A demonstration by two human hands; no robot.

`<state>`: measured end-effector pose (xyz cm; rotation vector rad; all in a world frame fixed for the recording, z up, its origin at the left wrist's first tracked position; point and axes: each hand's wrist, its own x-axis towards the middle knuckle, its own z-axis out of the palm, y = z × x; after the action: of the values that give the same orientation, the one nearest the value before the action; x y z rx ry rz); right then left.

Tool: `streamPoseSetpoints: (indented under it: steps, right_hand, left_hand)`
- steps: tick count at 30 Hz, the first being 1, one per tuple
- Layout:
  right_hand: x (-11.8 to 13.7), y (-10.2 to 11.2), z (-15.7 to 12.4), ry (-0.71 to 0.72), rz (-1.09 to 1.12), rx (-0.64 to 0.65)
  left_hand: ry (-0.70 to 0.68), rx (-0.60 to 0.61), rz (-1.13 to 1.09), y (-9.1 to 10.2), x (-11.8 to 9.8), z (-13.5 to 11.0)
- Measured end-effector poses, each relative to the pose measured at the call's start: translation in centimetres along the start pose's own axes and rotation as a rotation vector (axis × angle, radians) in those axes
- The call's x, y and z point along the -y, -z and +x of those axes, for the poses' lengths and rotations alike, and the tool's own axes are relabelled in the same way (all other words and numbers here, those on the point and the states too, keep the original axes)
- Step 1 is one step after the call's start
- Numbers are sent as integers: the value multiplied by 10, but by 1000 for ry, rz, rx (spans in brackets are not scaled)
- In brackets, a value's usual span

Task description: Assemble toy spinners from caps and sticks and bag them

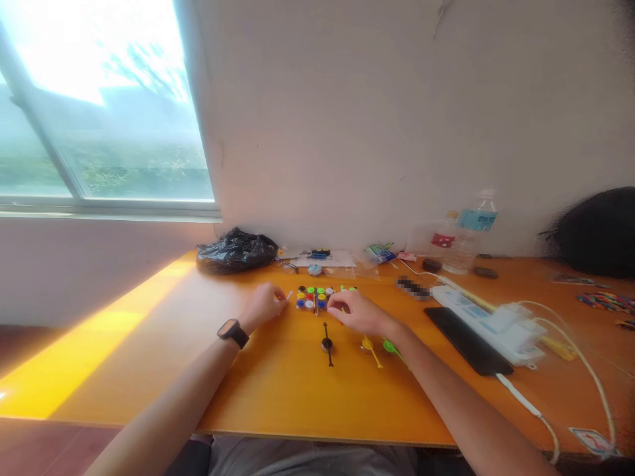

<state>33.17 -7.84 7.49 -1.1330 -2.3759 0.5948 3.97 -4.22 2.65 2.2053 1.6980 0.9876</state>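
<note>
Head view: discs lie between left grip, pinching white stick, and right grip, hold unclear.

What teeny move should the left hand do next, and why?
Maybe move the left hand a little right, bringing the white stick to a white round piece. That hand seems to pinch the stick left of it, and nearby a black pointer lies across a round base, so these pieces may go together.
</note>
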Motion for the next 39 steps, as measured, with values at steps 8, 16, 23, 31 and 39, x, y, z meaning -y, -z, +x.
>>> streamPoseSetpoints:
  steps: [8, 16, 23, 31, 39]
  right_hand:
    - [5, 0, 0, 3, -9, 0]
    - [15, -1, -1, 20, 168, -79]
    - [14, -12, 6, -105, 530, -116]
    - [12, -16, 9, -107, 685, -124]
    - [11, -26, 6, 21, 504, 17]
  left_hand:
    - [-17, -78, -95, 2, -6, 1]
    - [-160, -128, -433, 6, -39, -6]
    - [-353, 39, -547, -6, -69, -28]
    - [-288, -28, -646, -10, -70, -29]
    - [-65, -397, -755, -1, -58, -14]
